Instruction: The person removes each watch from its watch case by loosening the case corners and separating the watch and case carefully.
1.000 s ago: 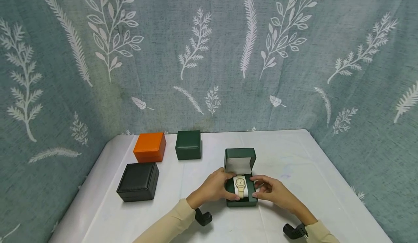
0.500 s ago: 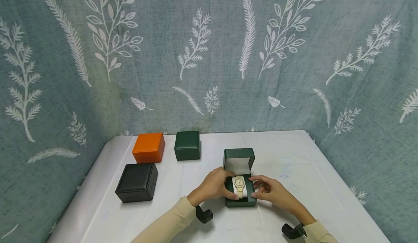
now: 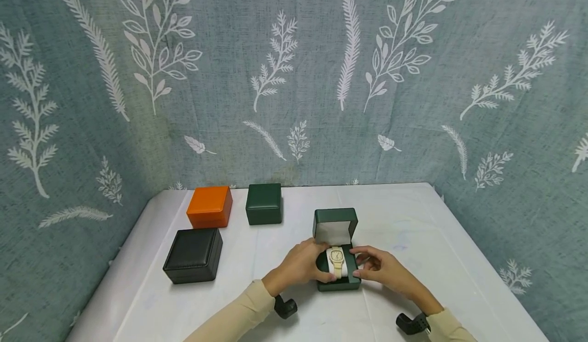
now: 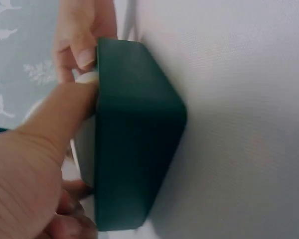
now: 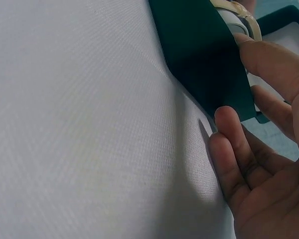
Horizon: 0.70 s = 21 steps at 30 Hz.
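Note:
A dark green watch box (image 3: 336, 218) stands with its lid up, showing a pale lining. Inside it a cream-coloured wristwatch (image 3: 337, 258) is wrapped round a white cushion. My left hand (image 3: 300, 261) reaches over the box's left side, its thumb and forefinger at the two ends of the cushion. In the left wrist view the thumb (image 4: 65, 109) crosses the box rim beside the cushion. My right hand (image 3: 383, 270) holds the box's right side, thumb and forefinger at the rim. Its other fingers (image 5: 229, 134) curl outside, below the rim.
A closed orange box (image 3: 210, 204) and a closed green box (image 3: 264, 201) stand at the back left of the white table (image 3: 413, 219). In front of the orange one is a closed black box (image 3: 194, 254). Patterned curtain (image 3: 317, 76) encloses the back and sides.

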Each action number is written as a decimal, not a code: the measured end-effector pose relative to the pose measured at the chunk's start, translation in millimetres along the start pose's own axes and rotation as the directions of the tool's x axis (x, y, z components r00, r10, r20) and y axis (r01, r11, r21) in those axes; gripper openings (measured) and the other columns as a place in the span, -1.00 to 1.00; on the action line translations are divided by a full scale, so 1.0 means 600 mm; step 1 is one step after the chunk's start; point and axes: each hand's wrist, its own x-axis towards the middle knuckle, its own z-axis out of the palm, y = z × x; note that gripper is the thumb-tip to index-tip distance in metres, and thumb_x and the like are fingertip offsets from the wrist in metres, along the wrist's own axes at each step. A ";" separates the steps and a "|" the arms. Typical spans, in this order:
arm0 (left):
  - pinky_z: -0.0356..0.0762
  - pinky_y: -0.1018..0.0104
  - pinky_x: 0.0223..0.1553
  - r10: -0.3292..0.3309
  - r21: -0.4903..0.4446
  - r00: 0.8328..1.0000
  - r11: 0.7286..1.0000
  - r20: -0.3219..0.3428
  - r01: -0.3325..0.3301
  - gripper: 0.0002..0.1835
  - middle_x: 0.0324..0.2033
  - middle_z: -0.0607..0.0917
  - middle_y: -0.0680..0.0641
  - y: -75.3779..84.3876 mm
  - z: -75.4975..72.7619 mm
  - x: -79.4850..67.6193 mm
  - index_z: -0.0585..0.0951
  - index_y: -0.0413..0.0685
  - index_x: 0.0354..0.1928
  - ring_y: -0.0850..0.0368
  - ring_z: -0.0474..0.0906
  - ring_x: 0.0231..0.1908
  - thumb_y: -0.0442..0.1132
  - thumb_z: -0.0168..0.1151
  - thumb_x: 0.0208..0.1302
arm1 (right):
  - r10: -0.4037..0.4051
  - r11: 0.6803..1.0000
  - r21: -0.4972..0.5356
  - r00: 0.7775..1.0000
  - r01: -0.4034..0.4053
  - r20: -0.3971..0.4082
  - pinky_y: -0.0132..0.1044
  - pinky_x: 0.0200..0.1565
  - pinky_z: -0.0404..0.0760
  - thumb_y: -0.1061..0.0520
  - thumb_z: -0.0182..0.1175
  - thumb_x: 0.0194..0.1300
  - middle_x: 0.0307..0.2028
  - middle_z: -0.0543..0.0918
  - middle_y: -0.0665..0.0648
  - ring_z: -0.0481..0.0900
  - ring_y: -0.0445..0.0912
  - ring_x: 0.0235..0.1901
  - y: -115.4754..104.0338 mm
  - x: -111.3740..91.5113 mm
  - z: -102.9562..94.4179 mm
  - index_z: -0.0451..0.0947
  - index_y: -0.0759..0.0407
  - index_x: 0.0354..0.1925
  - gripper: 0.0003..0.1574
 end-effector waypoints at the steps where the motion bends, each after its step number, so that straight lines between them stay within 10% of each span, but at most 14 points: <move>1: 0.57 0.31 -0.21 -0.008 0.016 1.000 1.000 0.009 0.008 -0.23 -0.17 0.66 0.02 0.003 -0.001 0.001 0.67 -0.13 0.19 0.25 0.51 -0.24 0.18 0.63 0.01 | -0.005 1.000 0.000 1.000 0.005 0.002 -0.29 -0.25 0.61 0.04 0.43 0.34 0.00 0.59 0.23 0.60 -0.05 -0.23 0.001 0.000 -0.001 0.49 0.14 0.36 -0.30; 21: 0.58 0.36 -0.24 0.037 0.068 0.999 0.997 -0.039 -0.034 -0.26 -0.22 0.68 -0.01 0.009 -0.005 0.029 0.69 -0.17 0.04 0.25 0.54 -0.28 0.15 0.71 -0.12 | -0.005 1.000 -0.003 1.000 0.005 0.018 -0.27 -0.20 0.62 0.03 0.43 0.33 0.03 0.58 0.23 0.59 -0.01 -0.20 0.015 0.016 -0.020 0.50 0.07 0.36 -0.32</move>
